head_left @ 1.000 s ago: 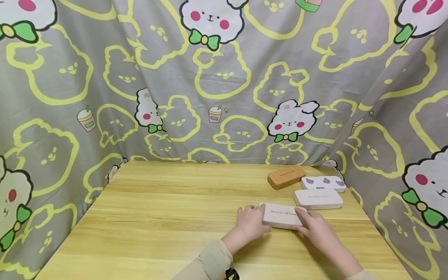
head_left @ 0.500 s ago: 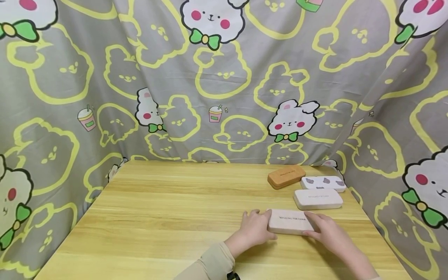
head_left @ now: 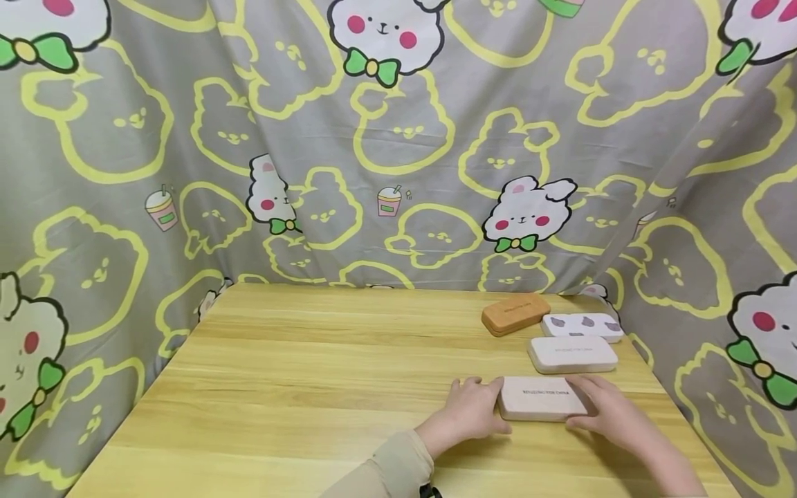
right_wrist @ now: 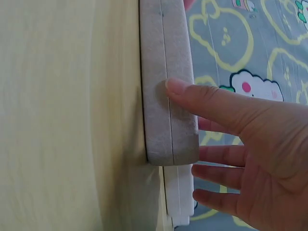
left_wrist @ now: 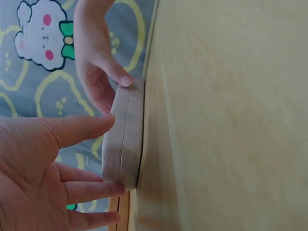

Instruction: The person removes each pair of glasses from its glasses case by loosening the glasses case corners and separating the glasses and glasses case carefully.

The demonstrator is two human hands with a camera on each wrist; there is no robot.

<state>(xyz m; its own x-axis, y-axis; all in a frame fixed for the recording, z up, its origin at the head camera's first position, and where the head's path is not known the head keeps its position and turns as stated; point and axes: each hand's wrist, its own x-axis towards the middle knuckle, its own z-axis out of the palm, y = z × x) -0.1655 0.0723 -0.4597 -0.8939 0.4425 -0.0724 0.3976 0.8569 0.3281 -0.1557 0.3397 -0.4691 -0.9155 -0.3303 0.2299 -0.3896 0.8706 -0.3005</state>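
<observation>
A pale beige glasses case (head_left: 538,401) with dark lettering on its lid lies closed on the table, long side toward me. At its left end, my left hand (head_left: 470,409) holds it with thumb in front and fingers at the end and behind. My right hand (head_left: 613,413) grips the other end; its thumb (right_wrist: 180,87) presses the front near the seam, and the fingers reach behind. The left wrist view shows both hands at the case (left_wrist: 122,144), the left fingers fairly straight and spread. The case's far side is hidden in the head view.
Just behind stands another whitish case (head_left: 573,355). Beyond it are a white case with grey animal prints (head_left: 582,327) and an orange-brown case (head_left: 515,314). The wooden table (head_left: 311,387) meets a patterned grey curtain (head_left: 349,138) at the back and sides.
Both hands have moved the beige case to the right and slightly toward me, turning it straighter. It now lies in front of the whitish case. The other cases have stayed put.
</observation>
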